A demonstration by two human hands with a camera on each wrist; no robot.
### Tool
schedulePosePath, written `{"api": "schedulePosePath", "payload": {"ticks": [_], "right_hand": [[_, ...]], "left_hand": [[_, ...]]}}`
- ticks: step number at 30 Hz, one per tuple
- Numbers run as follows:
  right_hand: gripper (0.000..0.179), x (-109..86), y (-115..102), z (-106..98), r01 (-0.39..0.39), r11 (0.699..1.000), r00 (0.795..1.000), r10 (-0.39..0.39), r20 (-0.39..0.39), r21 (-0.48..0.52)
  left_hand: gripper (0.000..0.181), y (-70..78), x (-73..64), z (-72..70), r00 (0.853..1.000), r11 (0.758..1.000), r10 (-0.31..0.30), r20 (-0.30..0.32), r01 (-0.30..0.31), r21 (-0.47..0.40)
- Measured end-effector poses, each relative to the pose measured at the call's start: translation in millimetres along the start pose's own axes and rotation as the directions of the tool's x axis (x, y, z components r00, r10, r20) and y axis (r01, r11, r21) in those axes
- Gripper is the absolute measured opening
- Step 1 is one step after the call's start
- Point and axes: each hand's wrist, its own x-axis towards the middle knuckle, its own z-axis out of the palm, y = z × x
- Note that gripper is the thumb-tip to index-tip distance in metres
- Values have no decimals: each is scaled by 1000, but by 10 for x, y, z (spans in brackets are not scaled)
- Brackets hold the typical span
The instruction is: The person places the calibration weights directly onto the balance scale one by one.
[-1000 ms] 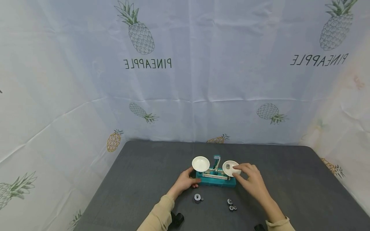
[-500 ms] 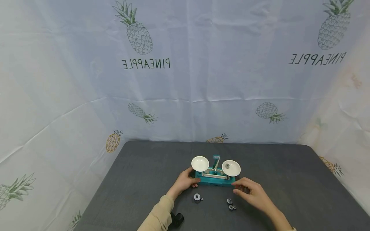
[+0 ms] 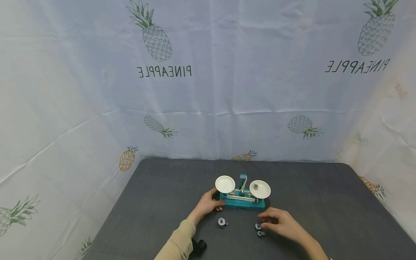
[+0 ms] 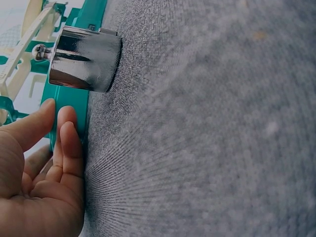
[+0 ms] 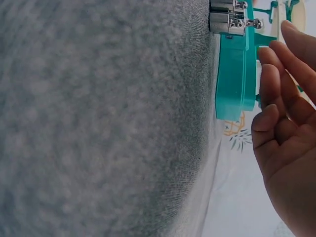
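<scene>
Right hand [image 3: 280, 222] has left the balance's right pan [image 3: 264, 193] and come down to three metal weights [image 3: 259, 234] in front of the base's right end; fingers loosely curved, thumb apart, nothing held. The pan weight [image 3: 255, 186] sits untouched, so its placing looks finished. Left hand [image 3: 206, 204] still pinches the left end between thumb and fingers. The balance [image 3: 243, 204] stands toward the table's [image 3: 169, 187] far edge, about midway between its corners.

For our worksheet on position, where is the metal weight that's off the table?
In the head view, the metal weight sits in the right white pan of the teal balance, just left of that pan's middle.
</scene>
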Motion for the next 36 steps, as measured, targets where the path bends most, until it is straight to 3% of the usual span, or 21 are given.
{"api": "schedulePosePath", "payload": {"ticks": [5,16,26,36], "right_hand": [[25,14,11,-13,-52,998,995,49,91,22],[23,57,14,-26,-75,997,975,73,208,3],[30,91,19,-22,-66,998,962,68,264,-15],[19,136,-8,11,-56,995,965,76,250,-86]], "left_hand": [[62,-13,6,0,1000,1000,-1,2,1,-1],[61,-18,-11,-2,1000,1000,4,4,-4,0],[64,-15,-5,4,1000,1000,-7,3,7,-8],[64,-22,-7,-5,1000,1000,8,2,-8,-12]]}}
